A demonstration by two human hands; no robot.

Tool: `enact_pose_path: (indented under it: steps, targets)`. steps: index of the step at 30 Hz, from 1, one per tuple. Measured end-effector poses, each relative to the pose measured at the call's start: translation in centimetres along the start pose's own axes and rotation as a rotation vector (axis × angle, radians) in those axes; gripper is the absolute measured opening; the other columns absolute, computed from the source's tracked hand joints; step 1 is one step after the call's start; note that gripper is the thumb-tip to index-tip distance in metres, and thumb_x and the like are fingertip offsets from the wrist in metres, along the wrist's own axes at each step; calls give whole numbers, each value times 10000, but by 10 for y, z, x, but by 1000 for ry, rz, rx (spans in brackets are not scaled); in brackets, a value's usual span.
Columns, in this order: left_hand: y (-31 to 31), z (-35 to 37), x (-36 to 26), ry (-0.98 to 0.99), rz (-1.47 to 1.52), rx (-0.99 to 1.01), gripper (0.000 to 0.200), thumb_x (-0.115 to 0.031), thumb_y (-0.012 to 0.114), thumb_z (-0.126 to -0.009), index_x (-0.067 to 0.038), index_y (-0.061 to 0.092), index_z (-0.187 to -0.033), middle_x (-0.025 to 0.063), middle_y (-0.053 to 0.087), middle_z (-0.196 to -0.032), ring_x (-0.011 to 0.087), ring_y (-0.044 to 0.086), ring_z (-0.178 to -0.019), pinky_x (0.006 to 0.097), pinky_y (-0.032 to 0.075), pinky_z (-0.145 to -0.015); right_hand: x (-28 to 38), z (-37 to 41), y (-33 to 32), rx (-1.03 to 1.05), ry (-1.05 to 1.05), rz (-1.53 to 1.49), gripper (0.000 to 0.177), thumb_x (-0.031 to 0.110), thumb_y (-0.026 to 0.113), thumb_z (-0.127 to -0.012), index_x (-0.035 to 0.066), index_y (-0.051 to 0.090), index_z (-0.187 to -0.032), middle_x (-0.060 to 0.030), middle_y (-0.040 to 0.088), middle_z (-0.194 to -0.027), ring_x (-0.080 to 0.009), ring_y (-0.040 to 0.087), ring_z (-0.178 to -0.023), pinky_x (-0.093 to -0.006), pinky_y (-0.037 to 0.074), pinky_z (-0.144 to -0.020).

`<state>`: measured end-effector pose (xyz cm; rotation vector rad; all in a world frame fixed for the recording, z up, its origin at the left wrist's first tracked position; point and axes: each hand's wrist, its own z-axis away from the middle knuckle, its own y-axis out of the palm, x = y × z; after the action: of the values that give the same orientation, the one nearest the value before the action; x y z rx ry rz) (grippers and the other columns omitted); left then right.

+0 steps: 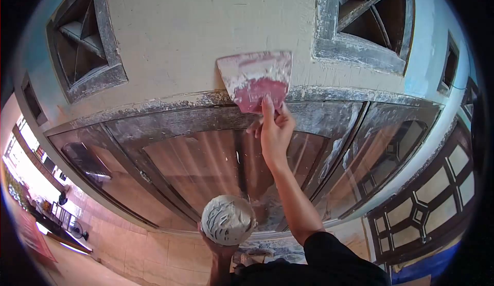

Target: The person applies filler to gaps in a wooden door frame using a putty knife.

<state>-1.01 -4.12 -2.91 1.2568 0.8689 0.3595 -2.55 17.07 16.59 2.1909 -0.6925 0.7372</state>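
Observation:
My right hand (276, 130) is closed on a wide putty knife (261, 93) with a red, putty-smeared body, thumb laid along its front. The knife's broad edge points up against the cream-coloured wall (206, 34), just above the wooden frame's top edge. Down below, my left hand (221, 248) holds a round bowl (253, 224) from underneath. Pale grey putty (226, 220) fills the bowl, its surface ridged and scooped. Most of the left hand's fingers are hidden beneath the bowl.
A wooden frame with glass panes (190, 160) runs across under the wall, its paint worn. Square vents with crossed bars (368, 13) sit in the wall on both sides. A dark patterned grille (422, 209) stands right, and a fan (77, 229) is far left on the tiled floor.

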Motion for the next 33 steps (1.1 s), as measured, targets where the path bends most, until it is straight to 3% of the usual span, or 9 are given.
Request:
enact_pose_path:
  steps: [4, 8, 9, 11, 13, 17, 22, 26, 33]
  targets:
    - [4, 2, 0, -35, 76, 53, 697, -645, 351, -845, -139, 422, -1320, 79, 443, -1327, 319, 405, -1213, 546, 324, -1002, -16, 43, -25, -34, 191, 51, 195, 206, 530, -932, 14, 557, -956, -4, 561, -657, -93, 536, -427, -199, 328, -352]
    - [3, 4, -3, -12, 98, -19, 778, -683, 392, -796, -124, 400, -1336, 113, 440, -1329, 358, 416, -1201, 590, 310, -998, -6, 50, -28, -9, 131, -44, 202, 212, 526, -934, 13, 561, -942, 0, 554, -634, -92, 533, -422, -204, 325, -344]
    - [2, 7, -5, 8, 27, 102, 691, -644, 346, -847, -145, 419, -1319, 81, 432, -1336, 308, 391, -1226, 546, 322, -1004, 7, 37, -18, -5, 88, -61, 203, 212, 527, -933, 12, 564, -937, 4, 550, -624, -91, 534, -423, -204, 326, -344]
    - [-4, 3, -3, 9, 28, 57, 686, -644, 343, -849, -148, 425, -1315, 79, 437, -1331, 307, 396, -1222, 544, 324, -1003, 13, 10, -6, -6, 48, -83, 204, 212, 528, -933, 12, 567, -932, 7, 546, -614, -90, 535, -424, -203, 327, -345]
    - [-2, 1, -2, -13, 57, 2, 687, -650, 349, -843, -154, 436, -1310, 73, 449, -1324, 314, 409, -1213, 544, 326, -1001, 9, -6, -1, -38, -3, -23, 221, 243, 537, -925, 25, 562, -897, -24, 599, -711, -101, 534, -417, -207, 323, -331]
    - [-7, -1, -1, 14, 73, -2, 688, -650, 366, -835, -155, 446, -1306, 74, 453, -1325, 323, 413, -1210, 549, 326, -1000, -23, 32, -30, -31, 118, 54, 209, 221, 540, -924, 26, 582, -985, -16, 596, -708, -90, 526, -426, -207, 336, -337]
    - [-8, 6, -10, -6, 96, -22, 682, -642, 391, -827, -155, 456, -1301, 81, 454, -1326, 330, 411, -1212, 562, 316, -1003, -21, 53, -29, 22, 160, 17, 194, 211, 528, -930, 25, 574, -957, 0, 574, -675, -86, 538, -439, -204, 339, -339]
    - [-8, 10, -12, -18, 117, -42, 685, -653, 387, -823, -166, 459, -1299, 77, 468, -1314, 327, 424, -1200, 557, 324, -998, -1, 5, 14, 34, -66, -4, 184, 212, 535, -928, 31, 568, -918, 1, 564, -649, -93, 554, -442, -196, 333, -342]
    - [-17, 12, -20, 83, 113, -67, 686, -659, 371, -824, -167, 468, -1292, 77, 480, -1302, 329, 428, -1198, 565, 328, -989, -39, 55, -17, 15, 112, 39, 196, 217, 530, -928, 25, 566, -911, 11, 524, -610, -90, 533, -418, -202, 309, -319]
